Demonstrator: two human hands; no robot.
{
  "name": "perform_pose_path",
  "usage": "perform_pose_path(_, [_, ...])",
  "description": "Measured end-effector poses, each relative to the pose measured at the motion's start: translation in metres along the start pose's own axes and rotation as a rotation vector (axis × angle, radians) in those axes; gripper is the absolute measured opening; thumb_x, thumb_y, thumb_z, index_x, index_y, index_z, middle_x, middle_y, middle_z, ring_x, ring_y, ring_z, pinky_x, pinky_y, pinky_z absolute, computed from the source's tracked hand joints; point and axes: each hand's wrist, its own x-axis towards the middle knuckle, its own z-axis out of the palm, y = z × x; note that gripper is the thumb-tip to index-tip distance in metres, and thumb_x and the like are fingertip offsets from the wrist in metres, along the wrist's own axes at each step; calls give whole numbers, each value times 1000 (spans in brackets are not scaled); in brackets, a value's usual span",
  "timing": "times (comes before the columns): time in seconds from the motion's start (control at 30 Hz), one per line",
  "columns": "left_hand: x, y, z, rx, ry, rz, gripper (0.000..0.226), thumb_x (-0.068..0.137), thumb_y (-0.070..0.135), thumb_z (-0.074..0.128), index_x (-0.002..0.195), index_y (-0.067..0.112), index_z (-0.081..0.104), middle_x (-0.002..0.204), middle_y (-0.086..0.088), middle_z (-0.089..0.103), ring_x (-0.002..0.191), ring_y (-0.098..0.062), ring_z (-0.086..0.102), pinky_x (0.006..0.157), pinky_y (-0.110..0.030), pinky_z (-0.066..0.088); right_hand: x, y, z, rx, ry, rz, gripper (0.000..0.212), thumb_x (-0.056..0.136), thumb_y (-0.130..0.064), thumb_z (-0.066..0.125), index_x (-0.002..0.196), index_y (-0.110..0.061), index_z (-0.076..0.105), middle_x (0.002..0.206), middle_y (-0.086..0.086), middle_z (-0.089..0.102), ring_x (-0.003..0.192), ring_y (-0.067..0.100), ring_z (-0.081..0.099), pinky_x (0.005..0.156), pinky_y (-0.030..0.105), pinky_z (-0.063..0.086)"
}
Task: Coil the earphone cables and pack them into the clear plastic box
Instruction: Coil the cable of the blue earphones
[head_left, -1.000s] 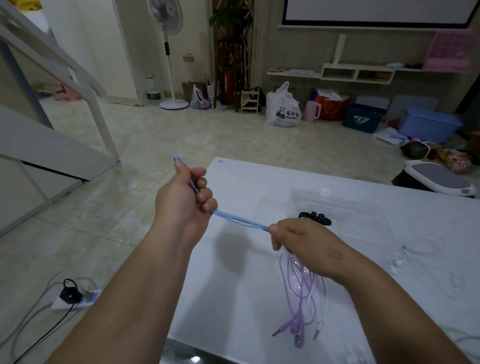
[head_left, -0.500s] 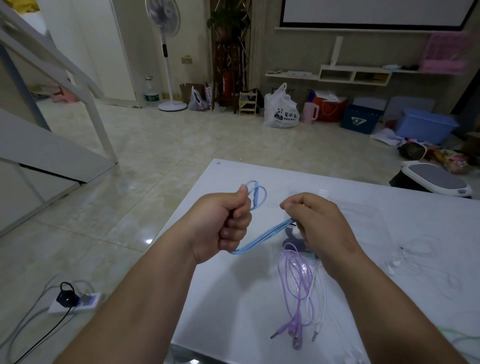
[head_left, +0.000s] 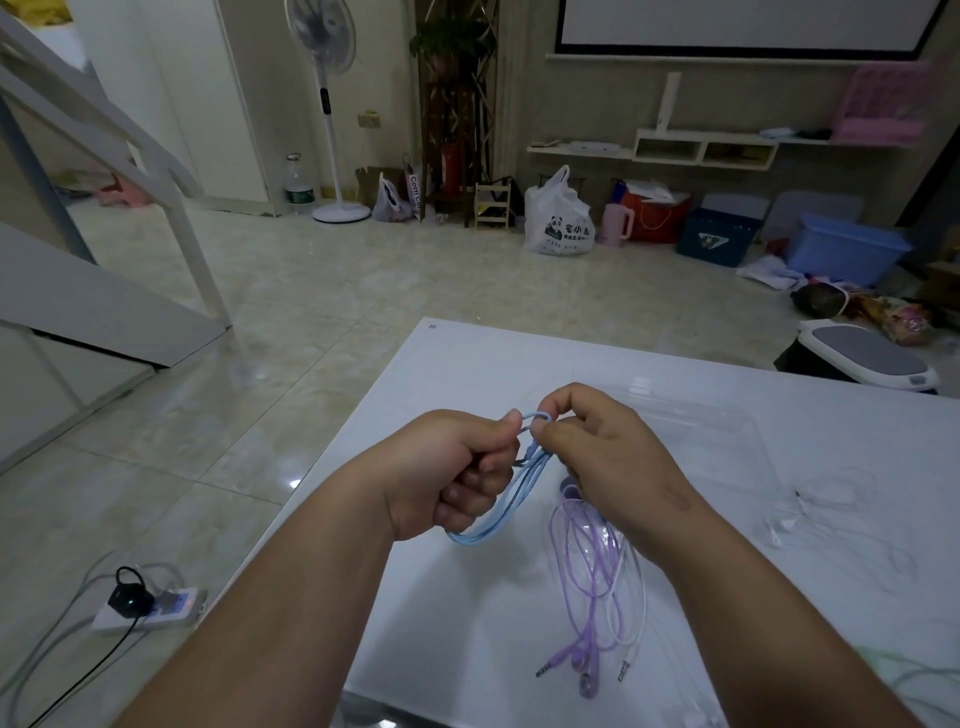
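Blue earphone cable (head_left: 511, 499) folded into several strands, held in the air just above the counter (head_left: 467, 374), between both hands. Left hand (head_left: 452, 473): grip clenched, fingers curled round the bundled strands, lower bend of the loop hanging out beneath the fist. This looks like the anchor that stops the turns from springing apart. Right hand (head_left: 602, 452): grip pinching the small top loop between thumb and forefinger, probably to lay on or tuck in the next turn. Judged mid-coil; nothing of the blue cable is in the box yet. Clear plastic box (head_left: 727, 431) lies on the counter just beyond the right hand, partly hidden by it, only a faint outline; contents cannot be told. Purple earphone cable (head_left: 587, 571) and a white cable (head_left: 636, 613) lie loose together near the counter's near edge, under the right wrist, plugs pointing toward the person, uncoiled. Another white earphone set (head_left: 810, 504) sprawls to the right. Power strip (head_left: 150, 608) on the floor, left.
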Motion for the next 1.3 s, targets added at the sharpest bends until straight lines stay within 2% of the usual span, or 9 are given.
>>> perform_pose_path(0.1, [0, 1, 1, -40, 3, 38, 48, 97, 44, 44, 57, 18, 38, 60, 1, 25, 48, -11, 15, 46, -21, 10, -1, 0, -1, -13, -16, -6, 14, 93, -30, 57, 79, -26, 58, 71, 11, 65, 55, 17, 35, 61, 38, 37])
perform_pose_path(0.2, [0, 1, 0, -54, -6, 40, 47, 98, 43, 43, 58, 19, 37, 61, 1, 25, 47, -10, 15, 44, -20, 10, -1, 1, -4, -8, -40, -6, 10, 92, -28, 59, 83, -24, 60, 53, -2, 50, 52, 17, 31, 59, 37, 32])
perform_pose_path(0.37, [-2, 2, 0, -95, -29, 17, 47, 96, 44, 44, 57, 19, 36, 59, 3, 24, 47, -9, 14, 41, -18, 11, -2, -1, -5, -62, -70, 8, 8, 88, -17, 58, 83, -22, 62, 64, 7, 46, 53, 17, 33, 57, 35, 30])
perform_pose_path(0.5, [-1, 2, 3, -123, -31, 17, 44, 96, 43, 45, 59, 18, 41, 59, 2, 29, 45, -9, 18, 39, -18, 14, -2, -3, -4, -40, -63, 33, 15, 90, -14, 49, 80, -22, 58, 48, -12, 41, 45, 9, 30, 54, 32, 28])
perform_pose_path(0.73, [-2, 2, 4, -130, -50, 161, 20, 98, 6, 45, 87, 10, 61, 66, -3, 44, 48, -11, 43, 44, -22, 41, 1, -5, -2, 226, 72, 154, 24, 90, -5, 42, 81, -19, 59, 47, -6, 33, 44, 12, 24, 47, 30, 19])
perform_pose_path(0.87, [1, 4, 4, -238, 76, 272, 19, 94, -6, 47, 98, 12, 54, 66, -9, 45, 51, -18, 47, 50, -28, 48, 4, -4, -2, 378, 149, 185, 26, 91, -2, 37, 75, -19, 49, 47, -5, 28, 43, 12, 19, 45, 27, 15])
perform_pose_path(1.07, [7, 2, 0, -255, 306, 350, 12, 97, 3, 51, 93, 12, 58, 66, -6, 53, 63, -19, 53, 71, -36, 53, 6, -3, -7, 494, 234, 234, 22, 87, -3, 35, 72, -17, 42, 54, 1, 24, 46, 14, 15, 47, 27, 12])
perform_pose_path(1.17, [7, 2, 3, -196, 331, 289, 13, 97, 9, 54, 86, 12, 59, 71, -7, 54, 57, -19, 53, 59, -33, 53, 5, 0, -6, 504, 257, 250, 21, 89, -6, 36, 73, -18, 42, 54, 2, 30, 45, 14, 18, 47, 27, 15])
perform_pose_path(1.3, [5, 1, 5, -24, 320, 199, 15, 97, 14, 54, 83, 15, 56, 72, -5, 54, 45, -14, 41, 41, -20, 33, 5, 2, -5, 516, 283, 272, 21, 88, -9, 37, 70, -20, 35, 57, 2, 29, 48, 14, 17, 44, 25, 16])
